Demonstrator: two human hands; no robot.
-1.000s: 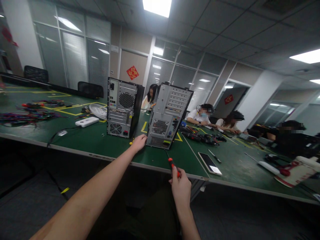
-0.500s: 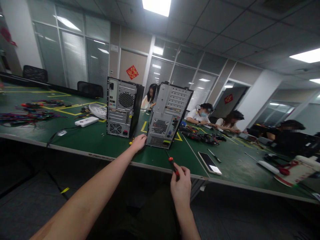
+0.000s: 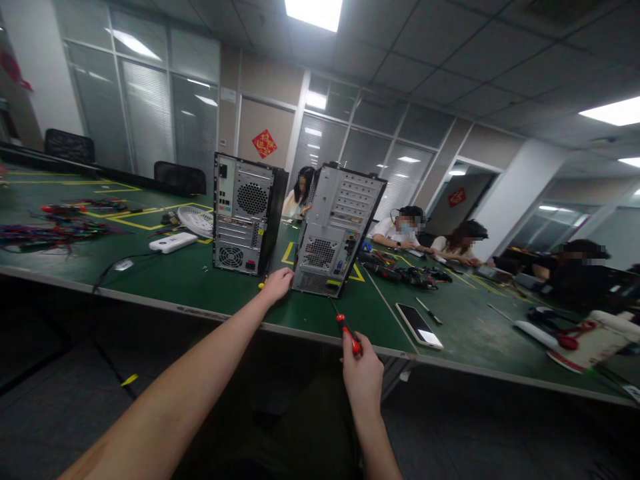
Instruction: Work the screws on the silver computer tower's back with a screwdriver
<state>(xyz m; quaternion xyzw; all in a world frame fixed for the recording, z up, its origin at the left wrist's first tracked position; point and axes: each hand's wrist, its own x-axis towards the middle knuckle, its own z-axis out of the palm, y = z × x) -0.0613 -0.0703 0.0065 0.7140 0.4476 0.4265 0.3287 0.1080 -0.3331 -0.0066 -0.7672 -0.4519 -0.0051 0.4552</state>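
Right hand (image 3: 363,367), lower centre-right of frame, is closed around the red-and-black handle of a screwdriver (image 3: 350,337). Shaft is aimed up and to the left, tip brought to the bottom edge of the grey PC tower (image 3: 330,230) — contact with a screw can't be told at this size. Left hand (image 3: 279,285), centre of frame, is set against that tower's lower left corner, fingers partly bent; fingertips are hidden, so whether any grip is taken can't be told.

Grey tower is stood upright just right of frame centre, rear panel turned to the camera: slot covers on top, vent grille and ports below. To its left, well within frame centre, a black-sided PC tower (image 3: 237,223) is stood upright too, rear also shown, a gap left between the two. Both are carried by the green table (image 3: 300,327), marked out with yellow tape (image 3: 287,253).

Smartphone (image 3: 419,325) is laid screen up, right of the screwdriver; a slim tool (image 3: 429,311) is laid just beyond. Black cables (image 3: 425,277) are heaped behind these. At left of frame: white basket (image 3: 195,220), white cabled unit (image 3: 173,243), pile of coloured wires (image 3: 60,232). Co-workers are seated across the table — one, at centre-right, in a white T-shirt (image 3: 393,231).
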